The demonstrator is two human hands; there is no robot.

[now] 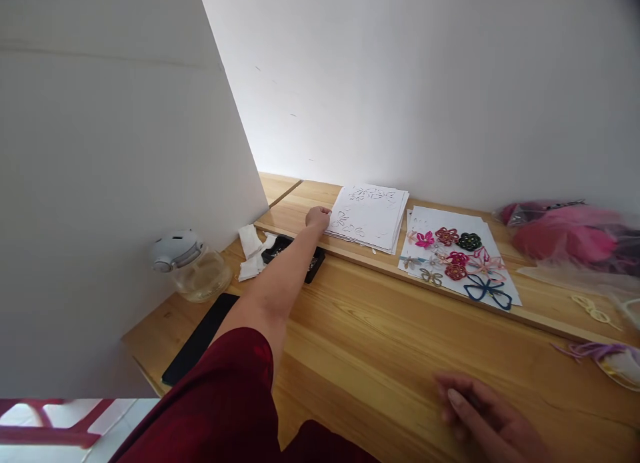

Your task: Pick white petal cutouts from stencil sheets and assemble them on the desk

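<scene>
My left hand [319,217] reaches to the back of the wooden table, its fingers pressed together at the left edge of a stack of white papers [373,216]. Outlines of flowers and butterflies show on the top sheet. Whether a sheet is between the fingers is too small to tell. Low on the right, my right hand [487,413] hovers over the table, slightly blurred, with fingers loosely curled and thumb apart, holding nothing. Colourful looped flower pieces [456,258] lie on other white sheets [425,220] right of the stack.
Under my left forearm sits a black tray [315,266] beside crumpled white tissue [250,250]. A clear jar [205,276] with a grey lid and a black flat object [200,340] stand left. Pink netting in plastic [570,236] and purple cords [595,350] lie right.
</scene>
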